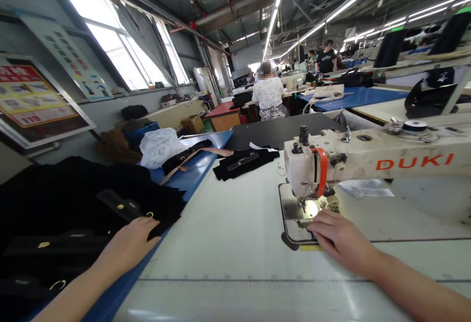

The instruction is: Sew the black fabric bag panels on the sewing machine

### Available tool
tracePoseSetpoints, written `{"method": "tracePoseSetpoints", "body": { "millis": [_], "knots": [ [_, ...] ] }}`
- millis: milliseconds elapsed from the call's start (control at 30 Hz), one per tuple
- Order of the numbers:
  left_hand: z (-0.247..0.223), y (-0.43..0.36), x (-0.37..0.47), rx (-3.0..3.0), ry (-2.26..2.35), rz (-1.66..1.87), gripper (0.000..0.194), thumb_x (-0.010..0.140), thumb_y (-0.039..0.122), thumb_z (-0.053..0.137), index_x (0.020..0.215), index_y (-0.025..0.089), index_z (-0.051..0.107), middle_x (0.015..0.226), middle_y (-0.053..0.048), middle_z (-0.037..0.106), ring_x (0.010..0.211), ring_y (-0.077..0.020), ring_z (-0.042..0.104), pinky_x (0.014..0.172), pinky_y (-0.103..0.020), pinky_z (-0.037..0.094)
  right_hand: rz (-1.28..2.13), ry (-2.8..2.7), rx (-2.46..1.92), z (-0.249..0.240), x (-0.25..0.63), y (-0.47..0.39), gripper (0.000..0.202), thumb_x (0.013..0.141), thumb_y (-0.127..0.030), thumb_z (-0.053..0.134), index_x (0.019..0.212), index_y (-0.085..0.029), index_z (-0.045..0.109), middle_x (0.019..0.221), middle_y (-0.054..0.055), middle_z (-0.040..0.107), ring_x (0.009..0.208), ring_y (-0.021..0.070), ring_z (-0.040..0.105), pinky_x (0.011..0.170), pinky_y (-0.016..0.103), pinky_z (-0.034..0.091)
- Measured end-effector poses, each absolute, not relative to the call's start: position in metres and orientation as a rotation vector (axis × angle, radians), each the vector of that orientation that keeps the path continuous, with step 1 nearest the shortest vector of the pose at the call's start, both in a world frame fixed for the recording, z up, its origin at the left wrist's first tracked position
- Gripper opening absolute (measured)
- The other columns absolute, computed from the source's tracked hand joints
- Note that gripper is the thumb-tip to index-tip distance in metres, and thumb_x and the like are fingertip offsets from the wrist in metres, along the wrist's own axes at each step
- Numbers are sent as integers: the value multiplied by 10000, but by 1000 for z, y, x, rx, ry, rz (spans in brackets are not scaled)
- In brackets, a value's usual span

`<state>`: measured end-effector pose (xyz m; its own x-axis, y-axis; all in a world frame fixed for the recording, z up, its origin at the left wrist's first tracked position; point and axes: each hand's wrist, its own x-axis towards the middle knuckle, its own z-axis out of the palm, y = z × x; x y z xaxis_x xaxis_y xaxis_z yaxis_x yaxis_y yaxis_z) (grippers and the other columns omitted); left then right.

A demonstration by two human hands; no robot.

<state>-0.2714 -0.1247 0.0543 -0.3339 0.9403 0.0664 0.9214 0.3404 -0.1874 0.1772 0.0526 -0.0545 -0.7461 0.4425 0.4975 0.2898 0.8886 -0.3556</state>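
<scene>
At the left, my left hand (pixel 128 243) rests on the edge of a pile of black fabric pieces (pixel 81 189), close to a gold ring; its fingertips are partly hidden against the dark cloth. The pile carries black straps with gold fittings. My right hand (pixel 333 236) is at the needle plate of a white sewing machine (pixel 353 160), just in front of the lit needle area. Its fingers are bent together, and what they hold, if anything, is too small to name. Another black piece with a strap (pixel 245 162) lies flat on the pale table (pixel 206 234).
A blue surface (pixel 217 140) runs along the table's left side, with a white plastic bag (pixel 160 146) on it. A tan strip (pixel 195 155) crosses it. A dark board (pixel 272 132) lies beyond the table. A person in a white top (pixel 268 94) sits farther back.
</scene>
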Motion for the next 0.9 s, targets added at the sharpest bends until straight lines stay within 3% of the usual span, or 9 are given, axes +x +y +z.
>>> {"method": "tracePoseSetpoints", "body": {
  "millis": [200,333,433,533,600,767,900],
  "knots": [
    [59,-129,-268,-1718,-2566,122,343,818,297,375,754,195,696,854,-112,723,834,-278,684,767,-353,495,337,-2458,-549,-57,179,52,270,936,-138,418,918,-184,683,872,79,648,845,208,570,770,346,484],
    [71,-120,-271,-1610,-2693,-9,277,797,326,436,678,234,669,791,-43,738,800,-249,693,727,-277,482,331,-2464,-565,-56,180,51,251,928,-135,436,900,-179,682,852,72,644,839,205,569,771,341,481],
    [94,-118,-273,-1460,-2706,-70,293,822,320,423,799,181,680,847,-32,733,846,-232,682,757,-254,472,312,-2459,-562,-55,179,50,247,923,-123,444,898,-180,682,841,65,643,828,201,567,762,332,477],
    [117,-113,-258,-1304,-2633,-134,414,909,335,290,1019,116,623,916,-60,701,879,-250,652,768,-303,462,294,-2447,-552,-55,179,50,246,916,-117,450,896,-184,686,843,64,645,825,197,571,762,322,477],
    [123,-104,-236,-1332,-2571,-164,411,917,354,275,1042,134,599,913,-65,690,840,-249,647,749,-311,455,281,-2445,-550,-55,179,51,239,913,-122,460,889,-187,689,838,64,643,826,196,573,765,318,477],
    [73,-67,-143,-1943,-2531,-370,262,859,359,389,832,217,607,814,-32,691,770,-203,653,719,-269,450,249,-2454,-550,-53,178,52,234,910,-119,467,853,-175,687,803,67,632,817,197,564,758,316,470],
    [12,-41,-65,-2257,-2765,-699,233,824,358,408,753,215,578,599,19,596,507,-152,582,524,-247,428,180,-2446,-571,-51,177,51,209,894,-113,491,817,-173,676,770,60,626,785,187,552,744,301,465]
  ]
}}
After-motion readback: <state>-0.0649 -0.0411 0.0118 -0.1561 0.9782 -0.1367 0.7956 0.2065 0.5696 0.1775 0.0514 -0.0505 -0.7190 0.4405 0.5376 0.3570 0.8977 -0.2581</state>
